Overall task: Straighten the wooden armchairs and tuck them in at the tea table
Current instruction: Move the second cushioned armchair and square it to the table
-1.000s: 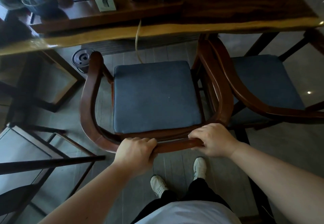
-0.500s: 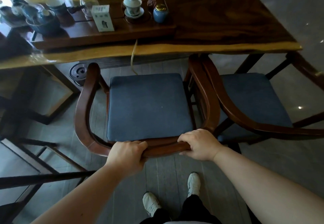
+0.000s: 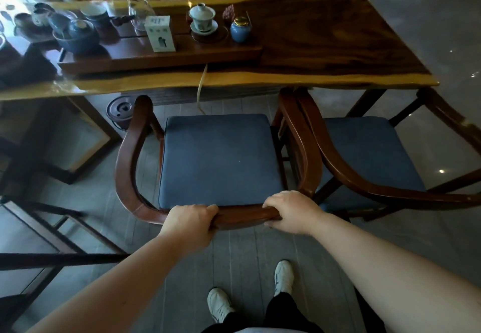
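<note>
at the near edge of the bench (image 3: 260, 78), the wooden armchair (image 3: 130, 166) with the blue seat cushion (image 3: 218, 160) stood square to the long side, its armrest tips close to the bench edge and the seat clear of it. the left hand (image 3: 190, 224) was closed over the curved back rail, fingers wrapped over the top. the right hand (image 3: 291, 211) was closed on the same rail, just beside the bend into the right armrest. a second armchair (image 3: 364, 189) stood to the right, its left armrest touching or nearly touching the right armrest of the first; contact could not be confirmed. its cushion was likewise blue. on the bench top a dark wooden tray (image 3: 161, 55) carried a white box (image 3: 159, 34), a lidded white cup on a saucer (image 3: 203, 18), a blue jar with a gold lid (image 3: 240, 29) and a dark teapot (image 3: 78, 34). a pale cord (image 3: 200, 90) hung over the bench edge toward the floor. two white shoes (image 3: 283, 276) stood on the grey plank floor behind the first chair.
</note>
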A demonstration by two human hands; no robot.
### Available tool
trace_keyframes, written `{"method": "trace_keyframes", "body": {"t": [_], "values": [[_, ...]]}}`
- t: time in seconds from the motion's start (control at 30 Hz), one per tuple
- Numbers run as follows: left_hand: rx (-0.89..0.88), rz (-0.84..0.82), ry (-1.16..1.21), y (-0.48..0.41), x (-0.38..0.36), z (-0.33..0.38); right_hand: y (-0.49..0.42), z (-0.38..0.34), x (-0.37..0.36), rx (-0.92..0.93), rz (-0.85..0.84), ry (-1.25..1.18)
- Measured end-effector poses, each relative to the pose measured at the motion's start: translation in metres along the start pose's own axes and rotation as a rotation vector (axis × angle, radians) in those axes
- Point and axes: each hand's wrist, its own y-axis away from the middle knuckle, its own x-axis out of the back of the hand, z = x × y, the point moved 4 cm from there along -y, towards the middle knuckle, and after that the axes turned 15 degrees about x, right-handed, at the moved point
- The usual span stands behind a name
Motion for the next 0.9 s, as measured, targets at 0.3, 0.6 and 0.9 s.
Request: {"method": "trace_keyframes", "body": {"t": [0.3, 0.6, 0.9], "values": [[0.041, 0.195, 0.211, 0.035, 0.012, -0.031, 0.008, -0.032, 0.009, -0.009, -0.122, 0.108], [0.294, 0.309, 0.195, 0.055, 0.047, -0.083, -0.088, -0.092, 0.039, 0.288, -0.097, 0.137], [0.706, 0.302, 0.077, 0.126, 0.061, -0.161, -0.192, -0.162, 0.05, 0.646, -0.131, 0.14]]}}
